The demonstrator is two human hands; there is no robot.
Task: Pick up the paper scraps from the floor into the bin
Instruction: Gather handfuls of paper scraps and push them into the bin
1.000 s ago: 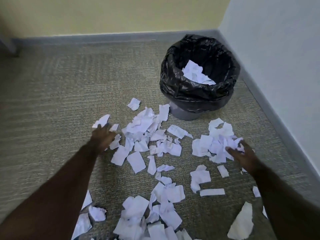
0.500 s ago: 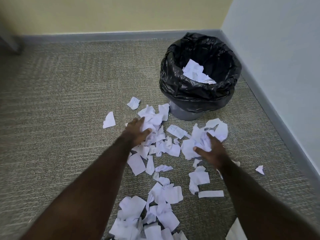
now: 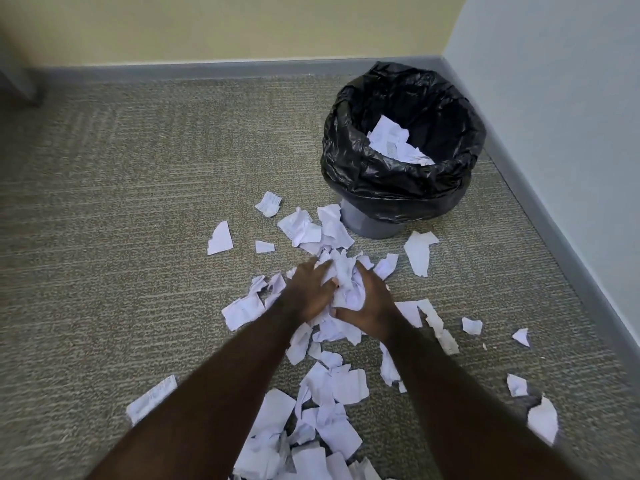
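Head view: your left hand (image 3: 306,291) and right hand (image 3: 369,303) are brought close together on the grey-brown carpeted floor (image 3: 138,202), cupping a crumpled wad of white paper scraps (image 3: 344,280) between them. Your left fingers lie fairly straight over the wad's left side; your right fingers curl round its right and near side, thumb underneath — the paper bulges up between the two palms.

Just beyond your hands lies a small heap of torn white scraps (image 3: 318,228), touching the foot of the round grey bin with a black plastic liner (image 3: 401,188). The bin stands ahead and to the right of your hands, near the corner where the yellow wall (image 3: 242,26) meets the pale blue wall (image 3: 554,81). Inside the liner sit several white paper pieces (image 3: 391,140).

To the left of your hands and a little ahead lies a single white triangular scrap (image 3: 220,239), apart from the rest. To the right of your hands a long torn white piece (image 3: 419,252) lies near the bin's foot, and a few small scraps (image 3: 472,325) are scattered further right. Between your forearms and nearer to you spreads a larger litter of white torn sheets (image 3: 322,410), overlapping one another, down to the lower edge of the view.
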